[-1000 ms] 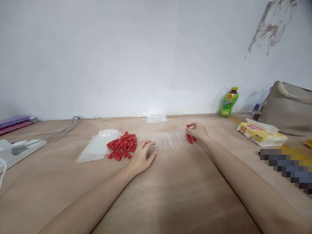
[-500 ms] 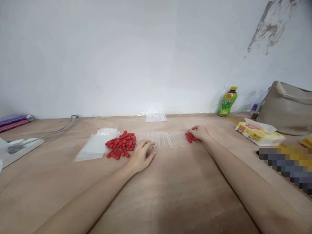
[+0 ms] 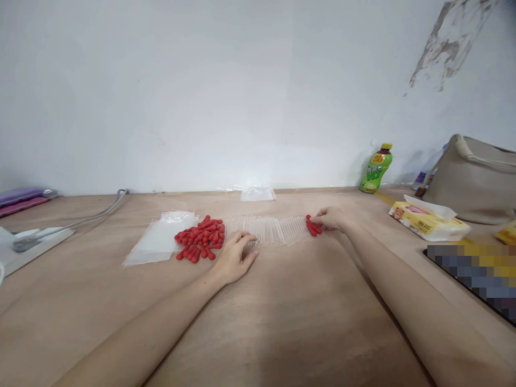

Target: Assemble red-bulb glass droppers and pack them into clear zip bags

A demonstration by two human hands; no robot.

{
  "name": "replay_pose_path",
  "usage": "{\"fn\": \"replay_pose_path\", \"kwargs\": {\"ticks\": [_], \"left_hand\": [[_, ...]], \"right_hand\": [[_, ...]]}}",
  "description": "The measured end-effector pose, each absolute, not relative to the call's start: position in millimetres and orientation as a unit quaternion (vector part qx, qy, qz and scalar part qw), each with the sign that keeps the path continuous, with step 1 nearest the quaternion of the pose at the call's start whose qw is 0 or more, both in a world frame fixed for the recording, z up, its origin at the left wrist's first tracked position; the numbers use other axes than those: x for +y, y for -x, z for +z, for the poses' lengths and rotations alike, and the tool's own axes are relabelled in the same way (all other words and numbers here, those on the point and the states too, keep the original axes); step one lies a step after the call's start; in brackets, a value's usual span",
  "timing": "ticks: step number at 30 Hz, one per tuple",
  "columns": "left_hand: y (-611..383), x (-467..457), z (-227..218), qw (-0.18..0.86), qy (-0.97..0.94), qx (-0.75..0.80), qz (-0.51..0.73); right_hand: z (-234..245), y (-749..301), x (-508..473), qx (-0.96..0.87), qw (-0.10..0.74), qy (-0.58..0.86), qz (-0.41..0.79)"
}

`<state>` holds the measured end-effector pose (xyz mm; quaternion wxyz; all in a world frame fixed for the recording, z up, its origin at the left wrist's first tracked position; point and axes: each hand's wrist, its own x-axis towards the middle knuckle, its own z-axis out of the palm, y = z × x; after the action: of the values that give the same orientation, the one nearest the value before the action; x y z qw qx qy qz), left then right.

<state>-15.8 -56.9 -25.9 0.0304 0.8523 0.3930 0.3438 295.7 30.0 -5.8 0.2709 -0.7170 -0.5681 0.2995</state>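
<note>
My left hand (image 3: 234,258) rests on the table with its fingers apart and loosely curved, holding nothing. Its fingertips lie by the near ends of a row of thin clear tubes (image 3: 269,231), likely glass. Left of that hand sits a heap of red rubber dropper bulbs (image 3: 201,236). At the row's right end, several more red bulbs (image 3: 312,227) lie side by side on the table. My right hand (image 3: 331,219) is beside them, thumb and fingers closed on a red bulb at the far end of this small group; the fingers partly hide it.
Clear zip bags (image 3: 155,242) lie left of the heap, another bag (image 3: 258,194) by the wall. Rightward stand a green bottle (image 3: 377,169), a tissue pack (image 3: 429,223) and a beige bag (image 3: 471,180). A power strip (image 3: 44,247) with a cable is at left.
My right hand has shifted slightly, and the red bulbs beside it now lie closer together with more of them showing. My left hand stays in place.
</note>
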Motion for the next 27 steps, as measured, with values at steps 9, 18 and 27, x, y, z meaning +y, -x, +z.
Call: {"fn": "replay_pose_path", "kwargs": {"ticks": [9,18,27], "left_hand": [[15.2,-57.0,-25.5,0.031,-0.851,0.396,0.343],[15.1,-57.6,-26.1,0.032,-0.849,0.402,0.342],[13.8,-58.7,-22.2,-0.004,-0.833,0.415,0.366]], "right_hand": [[-4.7,-292.1,33.2,-0.582,0.197,0.755,0.229],[-6.1,-294.4,36.6,-0.592,0.199,0.757,0.193],[3.7,-296.7,33.8,-0.551,0.294,0.729,0.279]]}}
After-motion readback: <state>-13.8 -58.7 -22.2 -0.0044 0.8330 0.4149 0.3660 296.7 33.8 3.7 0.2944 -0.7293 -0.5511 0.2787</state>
